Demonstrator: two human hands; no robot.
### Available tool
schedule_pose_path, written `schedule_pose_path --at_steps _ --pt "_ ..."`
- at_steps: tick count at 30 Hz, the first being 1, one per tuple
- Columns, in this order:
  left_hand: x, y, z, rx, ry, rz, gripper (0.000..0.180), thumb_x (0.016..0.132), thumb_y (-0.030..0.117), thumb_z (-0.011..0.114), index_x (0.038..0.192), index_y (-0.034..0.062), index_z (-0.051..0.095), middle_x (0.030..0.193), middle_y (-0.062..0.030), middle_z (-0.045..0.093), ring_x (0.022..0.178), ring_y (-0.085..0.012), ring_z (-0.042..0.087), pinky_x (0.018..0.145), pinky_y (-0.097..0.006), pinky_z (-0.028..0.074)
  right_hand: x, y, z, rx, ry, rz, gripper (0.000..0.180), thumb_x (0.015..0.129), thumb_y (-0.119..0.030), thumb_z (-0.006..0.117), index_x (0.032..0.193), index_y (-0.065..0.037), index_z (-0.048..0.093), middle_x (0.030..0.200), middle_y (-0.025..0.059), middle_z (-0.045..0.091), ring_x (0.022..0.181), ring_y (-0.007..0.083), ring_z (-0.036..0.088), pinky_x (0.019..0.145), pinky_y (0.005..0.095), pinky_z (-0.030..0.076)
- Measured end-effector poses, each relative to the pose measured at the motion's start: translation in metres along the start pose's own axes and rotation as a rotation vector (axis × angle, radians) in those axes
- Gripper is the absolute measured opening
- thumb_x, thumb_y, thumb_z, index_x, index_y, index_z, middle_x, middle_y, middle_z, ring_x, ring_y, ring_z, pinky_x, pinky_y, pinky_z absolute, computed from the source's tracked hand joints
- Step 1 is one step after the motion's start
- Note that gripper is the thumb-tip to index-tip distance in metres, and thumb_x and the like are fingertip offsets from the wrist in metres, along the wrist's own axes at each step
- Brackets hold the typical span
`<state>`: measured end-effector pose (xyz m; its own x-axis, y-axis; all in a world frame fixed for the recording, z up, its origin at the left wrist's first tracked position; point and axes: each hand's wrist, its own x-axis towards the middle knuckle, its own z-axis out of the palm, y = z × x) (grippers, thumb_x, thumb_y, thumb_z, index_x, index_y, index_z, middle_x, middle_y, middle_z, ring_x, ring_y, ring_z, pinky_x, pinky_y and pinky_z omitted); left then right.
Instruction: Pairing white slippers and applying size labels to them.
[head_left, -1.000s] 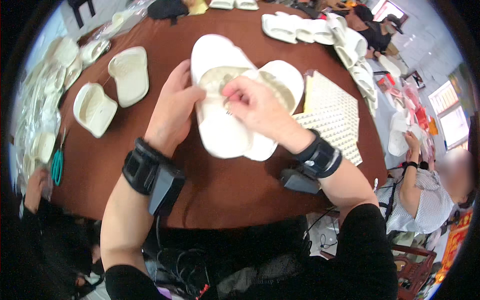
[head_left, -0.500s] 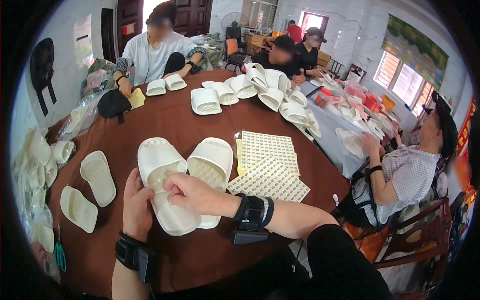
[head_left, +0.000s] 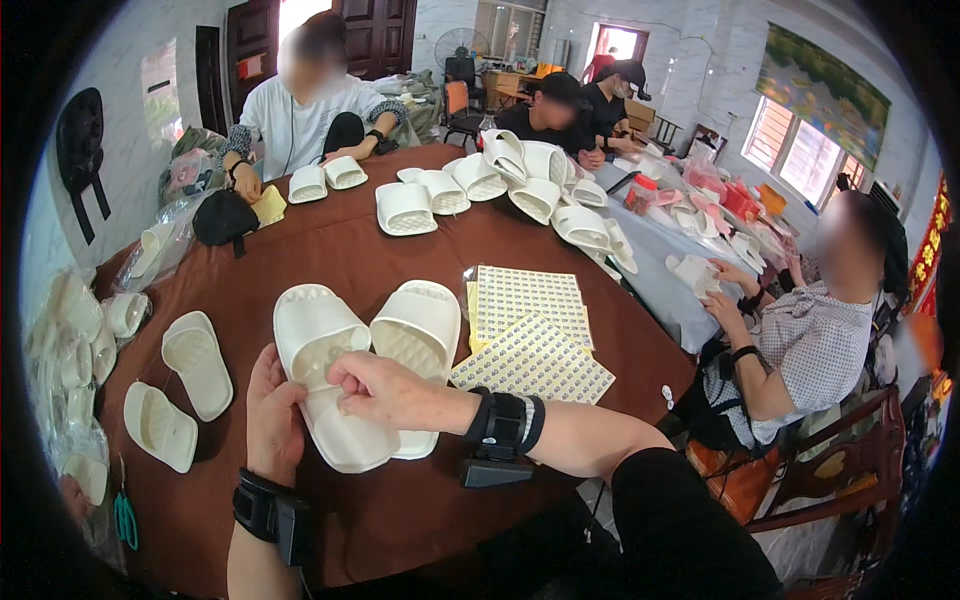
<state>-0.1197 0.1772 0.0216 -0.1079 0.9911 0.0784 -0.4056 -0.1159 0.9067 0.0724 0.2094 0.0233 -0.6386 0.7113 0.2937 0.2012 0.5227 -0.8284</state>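
Note:
Two white slide slippers lie side by side on the brown round table (head_left: 400, 250) in front of me. My left hand (head_left: 272, 410) grips the left slipper (head_left: 325, 375) along its near left edge. My right hand (head_left: 385, 392) rests on the footbed of that same slipper, fingertips pinched together near its strap. The second slipper (head_left: 418, 340) lies just to the right, touching the first. Both wrists wear black bands with small devices.
Sheets of small stickers (head_left: 528, 325) lie right of the slippers. Another slipper pair (head_left: 180, 390) sits at the left, with bagged slippers (head_left: 85, 340) along the table's left rim. More slippers (head_left: 500, 175) are piled at the far side. Several people sit around the table.
The view has lifted from looking straight down to taking in the whole table and room. Both hands stay on the left slipper, in much the same hold.

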Motion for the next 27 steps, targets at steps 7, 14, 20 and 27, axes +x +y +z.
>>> schedule_pose_path --at_steps 7,14,20,27 --pt "-0.003 0.008 -0.003 0.020 0.020 0.072 0.067 0.068 -0.013 0.040 0.135 -0.0071 0.038 0.131 -0.0178 0.052 0.122 -0.0270 0.053 0.105 -0.036 0.042 0.003 0.002 0.006 0.037 0.097 -0.118 0.025 0.083 0.001 0.061 0.107 -0.002 0.057 0.091 0.0074 0.058 0.085 0.0165 0.059 0.077 0.0305 0.050" --pt "0.006 0.011 -0.003 -0.091 0.006 0.140 0.059 0.072 -0.015 0.042 0.130 -0.0080 0.042 0.127 -0.0169 0.054 0.119 -0.0262 0.054 0.104 -0.038 0.043 -0.002 -0.014 -0.010 0.053 0.154 -0.159 0.020 0.086 0.004 0.055 0.104 -0.001 0.062 0.097 0.0050 0.064 0.087 0.0133 0.060 0.077 0.0275 0.050" --pt "0.003 0.013 -0.003 -0.078 0.079 0.129 0.060 0.072 -0.015 0.043 0.132 -0.0083 0.039 0.125 -0.0159 0.052 0.118 -0.0259 0.054 0.101 -0.037 0.044 -0.004 -0.020 -0.009 -0.196 0.172 -0.371 0.021 0.087 0.001 0.053 0.104 -0.005 0.063 0.097 0.0114 0.061 0.096 0.0278 0.057 0.085 0.0362 0.046" --pt "-0.002 0.017 0.005 -0.045 0.117 0.127 0.062 0.071 -0.015 0.044 0.133 -0.0085 0.037 0.126 -0.0165 0.051 0.118 -0.0260 0.053 0.102 -0.038 0.043 -0.002 -0.013 -0.007 -0.374 0.143 -0.484 0.024 0.080 0.003 0.056 0.101 -0.006 0.064 0.093 0.0119 0.060 0.096 0.0293 0.056 0.086 0.0381 0.045"
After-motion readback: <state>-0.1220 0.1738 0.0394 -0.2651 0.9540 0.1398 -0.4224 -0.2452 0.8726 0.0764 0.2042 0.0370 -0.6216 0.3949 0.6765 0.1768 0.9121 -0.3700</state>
